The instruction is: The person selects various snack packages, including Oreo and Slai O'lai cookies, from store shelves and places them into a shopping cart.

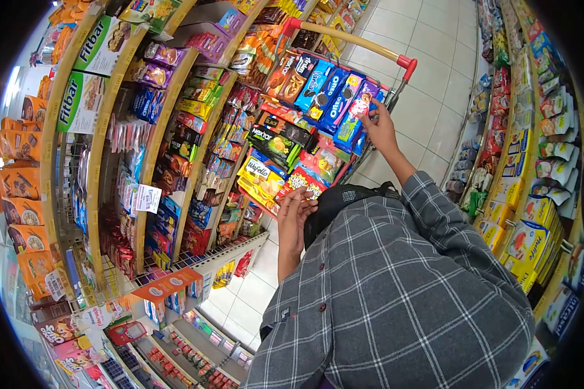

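A shopping cart (396,94) full of packaged snacks stands in front of me. My right hand (381,129) pinches the edge of a blue and purple Oreo pack (353,123) at the cart's right side. Beside that pack lie another blue Oreo pack (334,97) and a light blue vanilla biscuit pack (314,84). My left hand (294,217) is at the near edge of the cart, its bent fingers on a red snack pack (303,186). A yellow Wafello pack (258,180) and a dark green Nextar pack (270,146) lie close by.
Shelves of snacks (152,139) run along the left, with Fitbar boxes (81,104) on them. More shelves with yellow packs (529,240) line the right side. White floor tiles (428,78) show beyond the cart handle (347,37).
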{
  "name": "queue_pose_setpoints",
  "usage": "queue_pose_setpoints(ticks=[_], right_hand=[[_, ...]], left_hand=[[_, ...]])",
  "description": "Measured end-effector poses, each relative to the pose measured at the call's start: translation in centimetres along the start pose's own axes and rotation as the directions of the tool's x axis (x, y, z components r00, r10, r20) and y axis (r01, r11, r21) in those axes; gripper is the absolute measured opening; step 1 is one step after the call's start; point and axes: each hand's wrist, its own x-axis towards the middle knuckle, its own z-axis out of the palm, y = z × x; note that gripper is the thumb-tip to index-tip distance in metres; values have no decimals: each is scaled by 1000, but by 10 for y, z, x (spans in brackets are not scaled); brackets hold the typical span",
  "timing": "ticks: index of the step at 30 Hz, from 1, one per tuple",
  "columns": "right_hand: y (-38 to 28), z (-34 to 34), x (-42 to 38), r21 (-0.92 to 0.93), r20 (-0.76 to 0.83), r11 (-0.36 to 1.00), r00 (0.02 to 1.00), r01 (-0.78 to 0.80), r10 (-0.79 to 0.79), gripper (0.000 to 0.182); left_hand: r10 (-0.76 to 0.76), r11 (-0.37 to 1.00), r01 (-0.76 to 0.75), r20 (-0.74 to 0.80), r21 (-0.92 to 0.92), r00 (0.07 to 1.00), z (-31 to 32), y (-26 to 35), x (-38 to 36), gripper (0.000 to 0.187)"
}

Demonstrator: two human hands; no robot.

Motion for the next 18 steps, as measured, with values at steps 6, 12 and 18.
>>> queue_pose_setpoints(ticks=[6,12,18], right_hand=[[19,3,-6,256,-40,966,998,-30,41,62],[57,-2,9,235,147,961,982,-148,115,56],[30,0,-14,242,16,958,988,-154,155,53]], left_hand=[[5,1000,-5,-1,-9,1000,-11,-4,-1,32],[-25,998,22,-51,-57,998,-38,-14,2,33],[127,981,-156,-225,-114,966,-101,2,10,28]])
